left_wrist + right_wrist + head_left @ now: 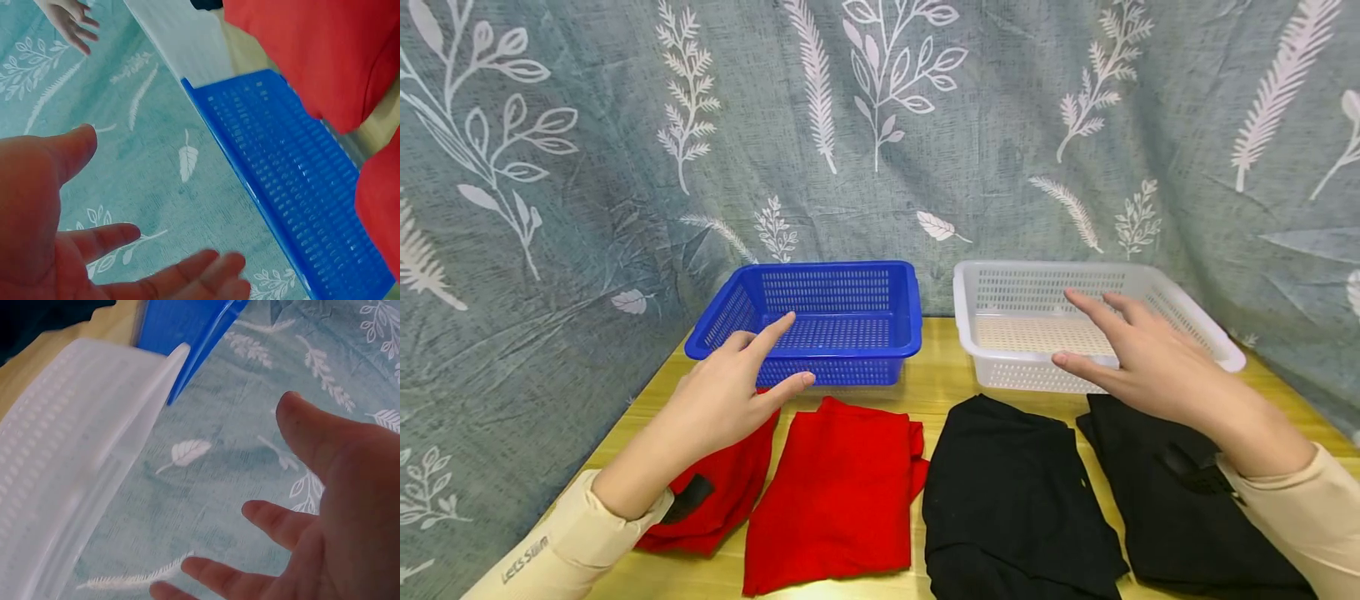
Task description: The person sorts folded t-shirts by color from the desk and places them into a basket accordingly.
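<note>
My left hand (726,400) hovers in front of the blue basket (827,371), its thumb and fingers spread and holding nothing. Over the near side of the white basket (1022,371) is my right hand (1157,367), likewise spread and bare of any object. Both baskets have perforated walls and nothing inside. Below the left hand lies a red folded cloth (730,492), partly hidden by the forearm. A second red cloth (835,500) lies beside it. To the right are a black folded cloth (1011,492) and another black cloth (1187,533), which the right forearm partly covers.
The wooden table (936,367) carries the baskets along its back edge, with the cloths in a row at the front. A grey-green curtain (880,208) with white leaf prints hangs close behind the baskets and along the left side. A narrow gap separates the two baskets.
</note>
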Demonstrator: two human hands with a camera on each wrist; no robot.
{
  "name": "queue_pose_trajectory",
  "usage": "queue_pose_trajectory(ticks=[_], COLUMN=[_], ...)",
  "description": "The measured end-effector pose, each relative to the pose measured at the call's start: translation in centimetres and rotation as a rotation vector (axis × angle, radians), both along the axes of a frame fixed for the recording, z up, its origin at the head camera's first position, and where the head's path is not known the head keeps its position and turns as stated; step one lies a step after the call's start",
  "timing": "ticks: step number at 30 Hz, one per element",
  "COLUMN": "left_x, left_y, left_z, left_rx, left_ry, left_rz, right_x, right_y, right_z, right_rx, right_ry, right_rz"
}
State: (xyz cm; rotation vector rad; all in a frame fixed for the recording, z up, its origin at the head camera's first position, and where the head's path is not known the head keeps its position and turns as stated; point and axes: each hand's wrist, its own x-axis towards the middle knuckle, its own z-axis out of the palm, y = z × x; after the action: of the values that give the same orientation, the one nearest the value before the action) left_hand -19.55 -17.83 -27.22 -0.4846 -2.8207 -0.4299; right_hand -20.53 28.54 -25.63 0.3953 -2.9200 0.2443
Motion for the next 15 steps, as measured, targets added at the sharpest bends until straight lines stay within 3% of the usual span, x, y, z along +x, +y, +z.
queue_pose_trajectory(ticks=[4,9,15], left_x=[1.6,3.5,5.3], left_y=[-0.4,-1.1,-1.9], left_z=[-0.2,-1.1,-2.9], left_rx=[0.048,0.156,0.251], left_ry=[-0.024,-0.153,-0.272], left_rz=[-0.048,-0.117,-0.156], right_x=[0.0,0.0,-0.3], right_y=[-1.1,-2.7,-5.0], right_z=[0.2,0.3,0.1], right_rx=[-0.039,-0.093,-0.134], right_ry=[-0.018,-0.035,-0.051], right_rz=[0.052,0.146,0.259])
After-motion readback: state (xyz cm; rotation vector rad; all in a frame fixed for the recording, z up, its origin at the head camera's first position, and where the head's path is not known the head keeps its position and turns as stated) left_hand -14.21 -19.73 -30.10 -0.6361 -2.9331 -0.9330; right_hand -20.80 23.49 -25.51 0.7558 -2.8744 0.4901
